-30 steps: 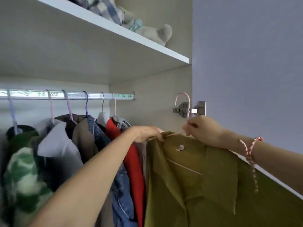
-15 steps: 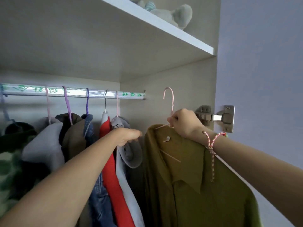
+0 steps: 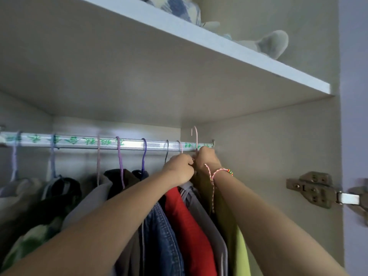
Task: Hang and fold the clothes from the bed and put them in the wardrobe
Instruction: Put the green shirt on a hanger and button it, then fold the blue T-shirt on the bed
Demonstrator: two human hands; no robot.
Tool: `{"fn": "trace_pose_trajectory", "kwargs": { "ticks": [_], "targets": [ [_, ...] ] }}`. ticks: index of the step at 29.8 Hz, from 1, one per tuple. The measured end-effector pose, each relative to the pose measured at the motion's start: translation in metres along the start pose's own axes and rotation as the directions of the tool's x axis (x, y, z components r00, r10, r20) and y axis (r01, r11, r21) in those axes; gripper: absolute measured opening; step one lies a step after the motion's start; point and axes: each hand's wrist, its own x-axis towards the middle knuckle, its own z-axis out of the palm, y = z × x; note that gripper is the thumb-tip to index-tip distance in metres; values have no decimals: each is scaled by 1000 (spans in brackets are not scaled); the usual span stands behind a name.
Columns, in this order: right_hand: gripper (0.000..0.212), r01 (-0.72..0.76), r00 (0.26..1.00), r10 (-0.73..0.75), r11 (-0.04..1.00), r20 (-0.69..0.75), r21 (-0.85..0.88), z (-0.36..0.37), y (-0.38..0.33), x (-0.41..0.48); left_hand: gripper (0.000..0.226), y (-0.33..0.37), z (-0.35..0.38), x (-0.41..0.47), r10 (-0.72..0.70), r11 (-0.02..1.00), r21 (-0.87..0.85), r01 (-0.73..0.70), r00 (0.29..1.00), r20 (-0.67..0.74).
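From the head camera, the right hand is gripping the pink hanger, whose hook is rising above the rail. The olive shirt is hanging below, pressing against a grey garment. The left hand is curling its fingers, but what they are holding is hidden.

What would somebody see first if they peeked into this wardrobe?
The left hand and right hand meet under the rail, the right one holding up a pink hanger whose hook pokes above it. Below, a red top stands out among darker clothes; a grey plush toy sits on the shelf above.
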Motion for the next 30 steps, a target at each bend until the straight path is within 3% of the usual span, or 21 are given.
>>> {"fn": "trace_pose_trajectory", "kwargs": {
  "ticks": [4, 7, 11, 14, 18, 21, 24, 27, 30],
  "targets": [
    [31, -55, 997, 56, 998, 58, -13, 27, 17, 3, 29, -22, 11, 1, -52, 999, -4, 52, 996, 72],
    [30, -73, 995, 75, 997, 61, -27, 35, 32, 1, 28, -33, 16, 6, -101, 994, -46, 103, 994, 51],
    [29, -85, 995, 88, 994, 47, -65, 35, 46, -11, 23, -32, 24, -3, -99, 981, 162, 106, 994, -51],
    [26, -13, 998, 21, 993, 61, -118, 27, 43, -18, 31, -27, 26, -8, 76, 955, 295, -37, 990, -120],
    [26, 119, 993, -111, 959, 45, -259, 16, 44, -57, 33, -10, 48, -23, 271, 921, 307, -238, 960, -71],
    [25, 154, 988, -148, 930, 44, -335, 0, 50, -84, 28, 11, 68, -34, 320, 934, 215, -285, 935, -153],
    [24, 97, 995, -105, 935, -3, -342, -33, 64, -116, 28, 37, 86, -49, 389, 918, 32, -396, 881, -271],
    [22, 88, 994, -107, 932, -34, -350, -73, 71, -154, 43, 68, 99, -74, 495, 803, -157, -575, 790, -361],
    [18, 38, 991, -72, 959, -114, -279, -107, 83, -208, 38, 106, 109, -114, 543, 657, -298, -693, 709, -450]
  ]
}}
